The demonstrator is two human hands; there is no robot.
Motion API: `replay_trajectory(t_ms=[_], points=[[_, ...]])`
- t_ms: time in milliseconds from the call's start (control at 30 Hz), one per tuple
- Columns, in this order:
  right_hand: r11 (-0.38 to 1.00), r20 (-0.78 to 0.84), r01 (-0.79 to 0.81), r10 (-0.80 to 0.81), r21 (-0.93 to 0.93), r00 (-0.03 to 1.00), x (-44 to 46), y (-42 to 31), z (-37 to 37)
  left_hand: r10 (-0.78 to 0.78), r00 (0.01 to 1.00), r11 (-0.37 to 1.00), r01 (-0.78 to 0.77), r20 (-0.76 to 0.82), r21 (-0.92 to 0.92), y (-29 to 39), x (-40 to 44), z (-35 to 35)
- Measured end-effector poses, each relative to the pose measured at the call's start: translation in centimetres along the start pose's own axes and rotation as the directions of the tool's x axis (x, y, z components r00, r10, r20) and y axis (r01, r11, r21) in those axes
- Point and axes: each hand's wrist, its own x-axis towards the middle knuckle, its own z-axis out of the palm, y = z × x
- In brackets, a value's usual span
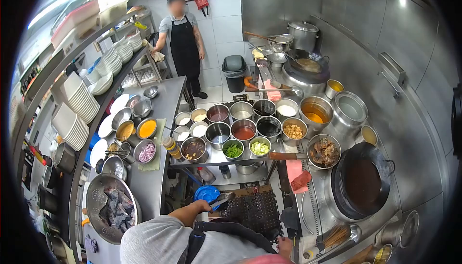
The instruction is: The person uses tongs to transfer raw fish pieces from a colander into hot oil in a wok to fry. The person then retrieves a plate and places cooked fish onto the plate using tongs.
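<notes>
Left-hand fingers (207,206) clasp a metal utensil (222,201), which juts out to their right.

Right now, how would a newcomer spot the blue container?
Find the steel table crowded with metal pots, mid-picture. Below it in the picture, beside the left hand, is the round blue container. Its bright blue sets it apart from the dark floor mat next to it.

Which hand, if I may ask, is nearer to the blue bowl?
Left: the left hand is close by the blue bowl; the right hand is farther off, to its right.
</notes>
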Motion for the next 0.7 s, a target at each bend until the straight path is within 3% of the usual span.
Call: replay_trajectory(t_ms=[67,167,267,400,467,567,700], points=[[0.979,-0.029,0.14,-0.146,-0.145,0.989,-0.2,-1.0,0.3,0.016,1.0,0.998,-0.016,0.001,-0.06,-1.7,0.4,0.0],[0.935,-0.041,0.228,-0.248,-0.272,0.968,-0.6,-1.8,0.4,-0.008,0.999,0.987,0.014,0.038,-0.159,-3.9,1.2,1.4],[0.91,-0.062,0.282,-0.315,-0.305,0.947,-2.3,-4.1,0.3,-0.065,0.996,0.979,0.077,0.067,-0.19,-5.2,1.7,0.7],[0.93,-0.07,0.261,-0.288,-0.26,0.955,-3.1,-6.4,1.3,-0.098,0.993,0.979,0.108,0.063,-0.175,-6.6,1.3,0.0],[0.886,0.008,0.333,-0.349,-0.322,0.937,-6.0,-8.9,0.4,-0.085,0.994,0.978,0.097,0.074,-0.184,-7.1,0.5,0.6],[0.872,0.001,0.311,-0.335,-0.378,0.942,-6.9,-10.5,1.0,-0.041,0.996,0.974,0.058,0.083,-0.221,-7.7,1.1,-0.1],[0.859,-0.012,0.303,-0.338,-0.412,0.941,-7.6,-11.9,1.1,-0.085,0.989,0.945,0.118,0.119,-0.304,-8.4,2.7,0.5]])
